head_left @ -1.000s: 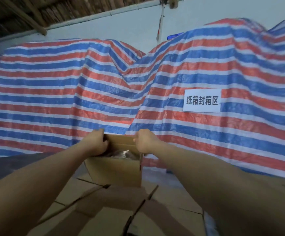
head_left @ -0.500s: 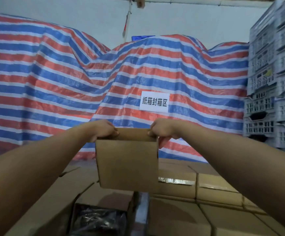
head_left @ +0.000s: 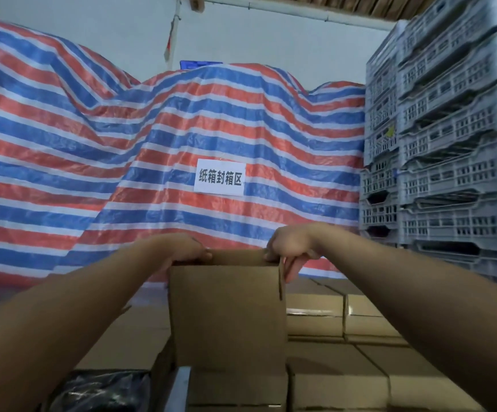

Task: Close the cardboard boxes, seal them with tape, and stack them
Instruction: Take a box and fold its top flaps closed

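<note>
Cardboard box (head_left: 226,316) hangs upright between both hands, the left hand (head_left: 182,248) gripping its top left edge and the right hand (head_left: 290,248) pinching its top right corner, above stacked boxes (head_left: 339,382) below the right forearm.

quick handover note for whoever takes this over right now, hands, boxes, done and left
Left hand: grips the top left edge of the open box.
Right hand: grips its top right edge, fingers down the right side.
The box is held upright above the closed boxes.
Done: several closed boxes lie stacked to the right.
Left: set this box down, fold its flaps, tape it, stack it. No tape in view. Another box at lower left shows a dark bag inside.
</note>
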Available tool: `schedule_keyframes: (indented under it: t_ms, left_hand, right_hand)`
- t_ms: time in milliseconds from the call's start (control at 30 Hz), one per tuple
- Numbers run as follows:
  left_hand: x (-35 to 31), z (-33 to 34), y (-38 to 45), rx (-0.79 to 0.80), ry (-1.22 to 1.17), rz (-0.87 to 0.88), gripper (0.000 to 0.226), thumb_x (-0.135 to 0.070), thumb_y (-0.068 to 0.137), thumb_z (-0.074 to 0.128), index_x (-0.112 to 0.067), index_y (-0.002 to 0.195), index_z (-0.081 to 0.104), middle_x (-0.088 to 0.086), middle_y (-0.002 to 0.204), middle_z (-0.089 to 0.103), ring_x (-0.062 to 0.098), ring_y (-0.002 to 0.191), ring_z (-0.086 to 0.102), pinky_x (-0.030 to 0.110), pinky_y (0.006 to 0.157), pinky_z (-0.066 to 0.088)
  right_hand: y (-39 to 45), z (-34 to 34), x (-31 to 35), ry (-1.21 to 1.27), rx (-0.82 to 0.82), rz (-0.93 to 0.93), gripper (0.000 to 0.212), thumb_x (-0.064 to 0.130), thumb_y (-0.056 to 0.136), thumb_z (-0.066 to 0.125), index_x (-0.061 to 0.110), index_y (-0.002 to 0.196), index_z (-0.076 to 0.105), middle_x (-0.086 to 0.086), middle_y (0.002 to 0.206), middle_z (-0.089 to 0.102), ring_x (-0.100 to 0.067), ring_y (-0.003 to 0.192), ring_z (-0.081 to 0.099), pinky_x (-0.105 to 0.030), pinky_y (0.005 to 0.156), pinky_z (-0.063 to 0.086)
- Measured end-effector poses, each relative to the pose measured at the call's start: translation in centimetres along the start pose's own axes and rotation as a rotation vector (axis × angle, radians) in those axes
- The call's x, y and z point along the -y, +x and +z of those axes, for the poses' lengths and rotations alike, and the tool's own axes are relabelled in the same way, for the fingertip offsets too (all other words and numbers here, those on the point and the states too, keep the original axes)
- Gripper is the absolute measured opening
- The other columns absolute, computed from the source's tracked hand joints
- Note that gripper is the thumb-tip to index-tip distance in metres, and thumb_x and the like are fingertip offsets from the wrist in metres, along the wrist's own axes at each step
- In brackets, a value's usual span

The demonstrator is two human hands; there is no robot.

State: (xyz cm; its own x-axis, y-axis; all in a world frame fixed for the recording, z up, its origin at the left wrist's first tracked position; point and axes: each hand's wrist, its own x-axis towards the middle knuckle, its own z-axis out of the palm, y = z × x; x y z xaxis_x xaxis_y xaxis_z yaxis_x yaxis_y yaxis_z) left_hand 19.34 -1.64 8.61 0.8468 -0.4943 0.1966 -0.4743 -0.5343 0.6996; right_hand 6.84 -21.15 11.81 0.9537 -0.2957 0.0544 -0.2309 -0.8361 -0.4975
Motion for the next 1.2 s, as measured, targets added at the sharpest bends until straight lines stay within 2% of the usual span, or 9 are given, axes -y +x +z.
schedule_keyframes:
  t_ms: [133, 267, 333, 433, 500, 667, 933, 1100, 1200]
  left_hand:
    - [-2.1, 2.9, -0.7, 0.059, -0.132, -0.012, 0.019, -0.022, 0.093, 0.063, -0.011, 0.108, 0.066, 0.010, 0.099, 0.071, 0.023, 0.089, 0.070, 0.034, 0.070, 0.057]
    - [-4.1, 6.2, -3.1, 0.093, -0.251, -0.058, 0.012, -0.015, 0.097, 0.058, -0.005, 0.103, 0.060, 0.010, 0.091, 0.065, 0.020, 0.077, 0.063, 0.029, 0.053, 0.049]
    - [-4.5, 7.9, -4.3, 0.120, -0.319, -0.089, 0.009, -0.012, 0.098, 0.057, -0.005, 0.102, 0.059, 0.010, 0.091, 0.064, 0.019, 0.077, 0.062, 0.029, 0.055, 0.050]
    - [-4.9, 10.0, -6.0, 0.175, -0.376, -0.161, 0.009, -0.014, 0.098, 0.056, -0.004, 0.098, 0.057, 0.011, 0.090, 0.065, 0.020, 0.076, 0.062, 0.029, 0.054, 0.051]
    - [-4.9, 10.7, -7.4, 0.214, -0.372, -0.191, 0.011, -0.018, 0.099, 0.055, -0.007, 0.096, 0.055, 0.011, 0.089, 0.063, 0.019, 0.075, 0.061, 0.027, 0.051, 0.051]
    - [-4.8, 11.5, -10.6, 0.207, -0.511, -0.220, 0.021, -0.015, 0.094, 0.060, -0.009, 0.112, 0.053, 0.018, 0.102, 0.065, 0.029, 0.089, 0.064, 0.038, 0.069, 0.054]
    - [-5.1, 15.4, -13.6, 0.016, -0.674, -0.186, 0.017, -0.003, 0.090, 0.061, -0.008, 0.106, 0.063, 0.007, 0.064, 0.073, 0.019, 0.052, 0.071, 0.025, 0.040, 0.052]
    - [-4.4, 18.5, -14.8, 0.040, -0.758, -0.211, 0.018, -0.003, 0.096, 0.053, -0.008, 0.097, 0.070, 0.011, 0.074, 0.075, 0.020, 0.055, 0.071, 0.028, 0.044, 0.055]
    - [-3.7, 20.3, -15.3, 0.023, -0.783, -0.205, 0.020, -0.008, 0.096, 0.053, -0.013, 0.095, 0.072, 0.013, 0.089, 0.073, 0.024, 0.069, 0.071, 0.031, 0.057, 0.059]
  right_hand:
    - [-1.9, -0.7, -3.7, 0.084, 0.000, 0.033, 0.029, 0.012, 0.105, 0.047, -0.005, 0.126, 0.055, -0.024, 0.117, 0.067, -0.033, 0.088, 0.073, -0.040, 0.082, 0.062]
    - [-4.4, -1.8, -7.3, 0.088, 0.020, 0.037, 0.025, 0.014, 0.105, 0.051, -0.001, 0.123, 0.058, -0.006, 0.076, 0.073, -0.013, 0.053, 0.070, -0.021, 0.045, 0.052]
    - [-5.3, -2.4, -8.8, 0.082, 0.047, 0.040, 0.024, 0.015, 0.103, 0.055, 0.001, 0.122, 0.058, -0.004, 0.072, 0.074, -0.014, 0.056, 0.070, -0.020, 0.045, 0.051]
    - [-6.2, -2.9, -11.2, 0.094, 0.105, 0.069, 0.026, 0.016, 0.101, 0.059, 0.005, 0.124, 0.056, -0.018, 0.099, 0.075, -0.030, 0.081, 0.076, -0.028, 0.062, 0.059]
    - [-6.8, -2.8, -12.5, 0.113, 0.104, 0.069, 0.024, 0.013, 0.100, 0.060, 0.007, 0.123, 0.055, -0.019, 0.099, 0.074, -0.031, 0.080, 0.075, -0.029, 0.062, 0.059]
    - [-8.5, -1.9, -14.7, 0.185, 0.121, 0.002, 0.029, 0.014, 0.098, 0.064, 0.009, 0.124, 0.053, -0.017, 0.111, 0.067, -0.027, 0.080, 0.073, -0.029, 0.061, 0.058]
    - [-10.4, 0.7, -18.3, 0.235, 0.150, -0.072, 0.010, 0.018, 0.098, 0.064, 0.016, 0.107, 0.062, -0.005, 0.100, 0.072, -0.009, 0.066, 0.073, -0.019, 0.054, 0.054]
    - [-11.0, 2.2, -20.7, 0.199, 0.091, -0.092, 0.006, 0.025, 0.095, 0.068, 0.023, 0.098, 0.064, 0.001, 0.099, 0.069, 0.000, 0.065, 0.071, -0.013, 0.047, 0.050]
    - [-11.5, 3.7, -22.2, 0.231, 0.064, -0.088, 0.007, 0.028, 0.094, 0.068, 0.026, 0.097, 0.062, 0.006, 0.090, 0.068, 0.000, 0.062, 0.068, -0.011, 0.040, 0.046]
